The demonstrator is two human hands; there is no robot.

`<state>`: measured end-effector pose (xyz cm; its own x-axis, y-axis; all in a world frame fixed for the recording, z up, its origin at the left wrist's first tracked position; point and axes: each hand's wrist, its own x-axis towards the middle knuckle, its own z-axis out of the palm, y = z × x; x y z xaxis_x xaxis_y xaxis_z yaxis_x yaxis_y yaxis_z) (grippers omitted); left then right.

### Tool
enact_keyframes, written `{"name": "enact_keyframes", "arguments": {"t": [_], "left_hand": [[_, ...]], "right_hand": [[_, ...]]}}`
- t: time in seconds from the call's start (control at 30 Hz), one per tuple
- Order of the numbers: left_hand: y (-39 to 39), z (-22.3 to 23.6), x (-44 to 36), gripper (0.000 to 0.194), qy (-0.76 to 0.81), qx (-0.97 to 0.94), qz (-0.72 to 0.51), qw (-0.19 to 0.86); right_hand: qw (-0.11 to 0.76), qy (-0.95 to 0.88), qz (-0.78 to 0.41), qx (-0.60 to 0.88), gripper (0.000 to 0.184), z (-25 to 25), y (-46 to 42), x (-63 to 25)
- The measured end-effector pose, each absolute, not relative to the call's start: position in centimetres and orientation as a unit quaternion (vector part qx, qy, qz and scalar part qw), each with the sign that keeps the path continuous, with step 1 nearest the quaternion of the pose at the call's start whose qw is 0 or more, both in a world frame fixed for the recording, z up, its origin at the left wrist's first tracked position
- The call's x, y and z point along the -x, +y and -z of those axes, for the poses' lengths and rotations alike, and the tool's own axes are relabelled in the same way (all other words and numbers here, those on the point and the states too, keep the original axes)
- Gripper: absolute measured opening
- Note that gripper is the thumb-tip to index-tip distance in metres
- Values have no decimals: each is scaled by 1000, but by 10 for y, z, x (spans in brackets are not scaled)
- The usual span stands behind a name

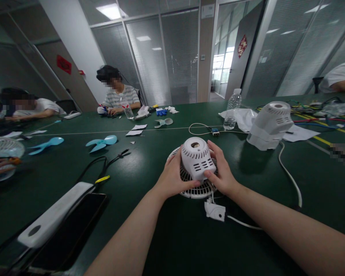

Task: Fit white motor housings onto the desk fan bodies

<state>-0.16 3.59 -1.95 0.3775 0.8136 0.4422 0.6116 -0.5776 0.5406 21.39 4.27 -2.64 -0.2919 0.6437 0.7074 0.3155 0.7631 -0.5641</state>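
Between my two hands is a white plastic motor cover (199,157) of a small fan, with vent slots and a round hole on top. It sits over a round white fan grille (197,191) on the table. My left hand (175,176) grips the cover's left side, thumb along its lower front. My right hand (222,170) holds the right side, thumb on the front corner. Just below the grille lies a small white switch part (215,211), joined by short wires, with a white cable (244,223) leading right under my forearm. The cover's underside is hidden.
A white fan base (271,124), a water bottle (232,109) and bundled cables (319,111) stand right. Left lie blue fan blades (101,143), a white power bank-like device (56,214) and a black phone (71,230). Across the table a person (119,94) works; others sit at both sides.
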Motion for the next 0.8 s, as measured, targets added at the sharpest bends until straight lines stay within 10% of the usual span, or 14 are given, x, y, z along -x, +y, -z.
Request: {"name": "enact_keyframes", "arguments": {"t": [0.8], "left_hand": [[38,21,-1,115,493,-798,-336,82]], "right_hand": [[555,-775,-106,283,54,17,39,-212]]}}
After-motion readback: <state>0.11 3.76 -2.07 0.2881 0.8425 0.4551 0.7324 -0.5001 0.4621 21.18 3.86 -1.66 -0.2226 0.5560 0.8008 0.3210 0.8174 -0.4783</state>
